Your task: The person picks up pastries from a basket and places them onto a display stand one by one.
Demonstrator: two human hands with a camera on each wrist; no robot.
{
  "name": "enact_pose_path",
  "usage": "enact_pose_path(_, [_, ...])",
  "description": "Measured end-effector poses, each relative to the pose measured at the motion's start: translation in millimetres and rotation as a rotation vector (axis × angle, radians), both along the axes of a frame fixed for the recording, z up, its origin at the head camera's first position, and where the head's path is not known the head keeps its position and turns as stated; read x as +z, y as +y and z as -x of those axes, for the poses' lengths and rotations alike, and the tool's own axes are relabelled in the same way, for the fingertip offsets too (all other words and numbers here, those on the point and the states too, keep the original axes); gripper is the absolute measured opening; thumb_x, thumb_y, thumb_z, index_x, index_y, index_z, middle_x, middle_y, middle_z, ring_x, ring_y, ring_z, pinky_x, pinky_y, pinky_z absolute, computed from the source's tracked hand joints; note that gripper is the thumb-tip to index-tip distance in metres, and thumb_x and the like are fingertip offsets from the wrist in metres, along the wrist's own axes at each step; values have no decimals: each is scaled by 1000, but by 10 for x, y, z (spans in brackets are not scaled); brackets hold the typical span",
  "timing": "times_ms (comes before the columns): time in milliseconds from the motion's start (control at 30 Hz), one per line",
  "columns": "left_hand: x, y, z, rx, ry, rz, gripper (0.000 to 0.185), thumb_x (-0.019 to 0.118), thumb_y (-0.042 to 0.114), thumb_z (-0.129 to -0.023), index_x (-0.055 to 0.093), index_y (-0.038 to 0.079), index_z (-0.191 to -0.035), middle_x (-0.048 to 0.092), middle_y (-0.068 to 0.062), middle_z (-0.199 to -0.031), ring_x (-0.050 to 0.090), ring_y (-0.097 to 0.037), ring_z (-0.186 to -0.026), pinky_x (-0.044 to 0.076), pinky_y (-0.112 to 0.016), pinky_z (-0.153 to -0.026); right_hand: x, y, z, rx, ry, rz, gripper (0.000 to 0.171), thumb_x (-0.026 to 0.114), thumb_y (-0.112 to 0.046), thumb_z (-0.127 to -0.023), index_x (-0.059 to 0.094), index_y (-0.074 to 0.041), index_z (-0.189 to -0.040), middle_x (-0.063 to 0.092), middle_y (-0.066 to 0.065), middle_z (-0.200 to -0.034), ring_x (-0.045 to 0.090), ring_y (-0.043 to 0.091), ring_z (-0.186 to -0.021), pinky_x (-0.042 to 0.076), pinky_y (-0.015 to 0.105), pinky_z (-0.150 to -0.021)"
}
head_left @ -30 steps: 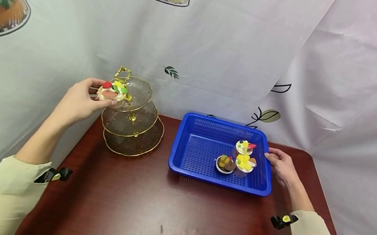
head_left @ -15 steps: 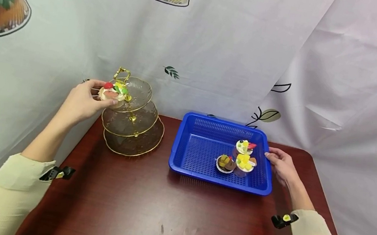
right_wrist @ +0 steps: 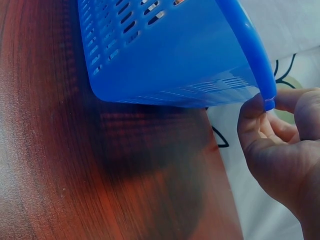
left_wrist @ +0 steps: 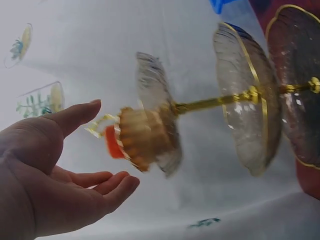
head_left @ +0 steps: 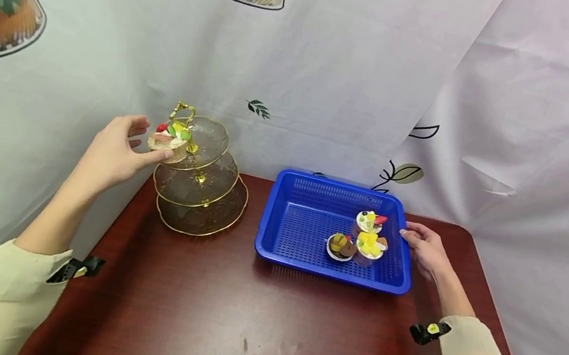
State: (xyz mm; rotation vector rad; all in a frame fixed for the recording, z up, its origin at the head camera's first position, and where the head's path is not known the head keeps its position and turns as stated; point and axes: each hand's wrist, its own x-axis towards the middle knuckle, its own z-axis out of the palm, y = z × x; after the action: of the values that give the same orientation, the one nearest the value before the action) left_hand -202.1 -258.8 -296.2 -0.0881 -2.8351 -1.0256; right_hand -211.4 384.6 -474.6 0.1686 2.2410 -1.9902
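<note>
A fruit-topped cupcake (head_left: 169, 137) (left_wrist: 137, 137) sits on the left rim of the top plate of a three-tier glass stand (head_left: 202, 181) (left_wrist: 250, 95) with gold edges. My left hand (head_left: 141, 136) (left_wrist: 107, 150) hovers just left of the cupcake with fingers spread, holding nothing. Over on the right, my right hand (head_left: 417, 240) (right_wrist: 277, 107) pinches the right rim of a blue plastic basket (head_left: 316, 185) (right_wrist: 175, 65). Three more cupcakes lie in the basket's right part: one with strawberry (head_left: 370, 220), one with yellow fruit (head_left: 370, 247) and a brown one (head_left: 340, 247).
Stand and basket rest on a dark red wooden table (head_left: 243, 317). A white curtain (head_left: 334, 57) printed with plants hangs close behind and along both sides. The table's near half holds no objects.
My left hand let go of the cupcake on the top plate and opened, drawing back slightly to the left. The right hand stayed on the basket rim.
</note>
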Motion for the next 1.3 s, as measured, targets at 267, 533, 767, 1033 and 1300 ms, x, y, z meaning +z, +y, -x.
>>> enact_pose_path(267, [174, 286, -231, -1, 186, -71, 90, 86, 32, -91, 38, -4, -158, 46, -25, -153, 51, -45, -139, 43, -56, -114, 23, -41, 11, -6, 12, -7, 49, 59, -13, -110, 40, 13, -148, 74, -8, -97, 73, 8, -85, 63, 27, -73])
enact_pose_path(533, [222, 594, -369, -101, 230, -117, 78, 88, 26, -89, 48, 2, -152, 54, -16, -146, 57, -37, -135, 46, -50, -113, 52, -67, 20, -13, 10, -44, 49, 57, -15, -111, 40, 12, -149, 73, -11, -96, 73, 7, -85, 62, 26, -75])
enact_pose_path(767, [127, 813, -298, -215, 178, -168, 79, 89, 28, -89, 49, 3, -153, 59, -13, -145, 59, -33, -133, 46, -47, -113, 49, -48, -13, -2, 5, -23, 54, 58, -15, -110, 36, 14, -151, 73, -9, -98, 72, 7, -86, 62, 26, -75])
enact_pose_path(1033, [-165, 1096, -185, -351, 128, -154, 82, 90, 32, -87, 50, 1, -152, 58, -15, -145, 58, -32, -133, 45, -47, -114, 41, -20, -33, 9, 8, -56, 54, 58, -17, -111, 37, 13, -151, 73, -11, -98, 72, 7, -85, 62, 27, -75])
enact_pose_path(1300, [-613, 1493, -65, -435, 60, -186, 81, 91, 33, -85, 52, 0, -149, 63, -15, -140, 62, -33, -127, 50, -46, -110, 28, -2, -47, 9, 5, -28, 58, 59, -16, -110, 34, 14, -153, 73, -11, -97, 73, 8, -85, 63, 27, -74])
